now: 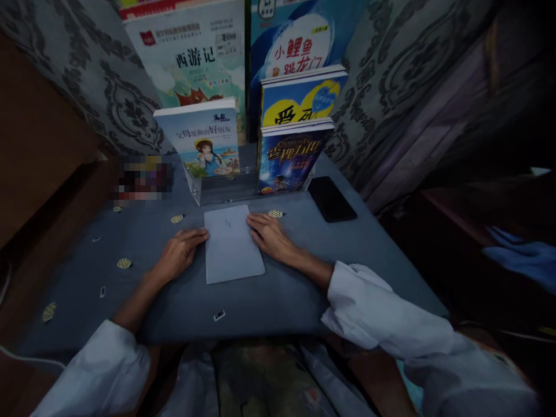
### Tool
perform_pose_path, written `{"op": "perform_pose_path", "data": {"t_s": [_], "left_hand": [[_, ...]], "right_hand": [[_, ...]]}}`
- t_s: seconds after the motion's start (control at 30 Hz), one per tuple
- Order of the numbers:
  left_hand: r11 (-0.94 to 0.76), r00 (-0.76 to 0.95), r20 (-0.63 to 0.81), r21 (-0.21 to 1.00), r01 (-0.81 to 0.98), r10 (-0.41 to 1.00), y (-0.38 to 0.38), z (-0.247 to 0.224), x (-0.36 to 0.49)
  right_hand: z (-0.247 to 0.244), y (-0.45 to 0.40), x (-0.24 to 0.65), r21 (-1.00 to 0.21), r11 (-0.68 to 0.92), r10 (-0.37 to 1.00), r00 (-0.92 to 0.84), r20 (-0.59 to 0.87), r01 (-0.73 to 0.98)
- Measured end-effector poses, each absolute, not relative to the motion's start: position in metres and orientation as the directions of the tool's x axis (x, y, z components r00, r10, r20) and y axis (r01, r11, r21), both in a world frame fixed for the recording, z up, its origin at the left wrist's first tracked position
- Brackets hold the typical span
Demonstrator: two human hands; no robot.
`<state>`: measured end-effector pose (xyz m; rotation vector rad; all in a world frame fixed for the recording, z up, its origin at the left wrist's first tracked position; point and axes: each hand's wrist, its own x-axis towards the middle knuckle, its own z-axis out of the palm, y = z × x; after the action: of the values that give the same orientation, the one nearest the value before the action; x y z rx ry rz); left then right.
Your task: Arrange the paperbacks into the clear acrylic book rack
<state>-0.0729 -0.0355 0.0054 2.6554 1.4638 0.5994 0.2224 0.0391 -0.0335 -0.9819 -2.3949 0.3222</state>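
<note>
A thin pale notebook lies flat on the grey-blue tabletop, with a small faint mark on its upper part. My left hand rests on the table at the notebook's left edge, its fingertips touching that edge and its fingers slightly bent. On the opposite side, the stretched fingers of my right hand lie on the notebook's upper right edge. Neither hand is lifting it. Just behind stands a clear acrylic book stand holding upright books, including a light-blue paperback and a dark-blue paperback.
A black phone lies right of the stand on the table. Taller books stand behind, against a patterned curtain. A blurred-out item sits at the back left. A wooden panel borders the left side.
</note>
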Motion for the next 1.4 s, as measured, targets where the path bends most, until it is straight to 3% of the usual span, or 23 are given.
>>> {"op": "perform_pose_path", "data": {"t_s": [0.27,0.53,0.87,1.23,1.4], "left_hand": [[-0.655,0.545,0.375,0.301,0.693,0.750,-0.085,0.005,-0.069],[-0.686,0.614,0.311,0.267,0.676,0.726,-0.124,0.014,-0.066],[-0.717,0.684,0.223,0.306,0.627,0.694,-0.109,0.019,-0.035],[-0.837,0.834,0.090,0.133,0.531,0.544,-0.078,0.025,0.028],[-0.849,0.848,0.076,0.113,0.516,0.525,-0.072,0.021,0.042]], "right_hand": [[-0.028,0.036,0.223,-0.410,0.694,0.718,-0.605,0.344,0.591],[-0.028,0.036,0.222,-0.432,0.693,0.719,-0.606,0.342,0.578],[-0.030,0.038,0.220,-0.424,0.688,0.723,-0.601,0.339,0.589],[-0.029,0.037,0.220,-0.421,0.677,0.734,-0.592,0.333,0.604],[-0.023,0.034,0.219,-0.430,0.659,0.749,-0.591,0.300,0.617]]}}
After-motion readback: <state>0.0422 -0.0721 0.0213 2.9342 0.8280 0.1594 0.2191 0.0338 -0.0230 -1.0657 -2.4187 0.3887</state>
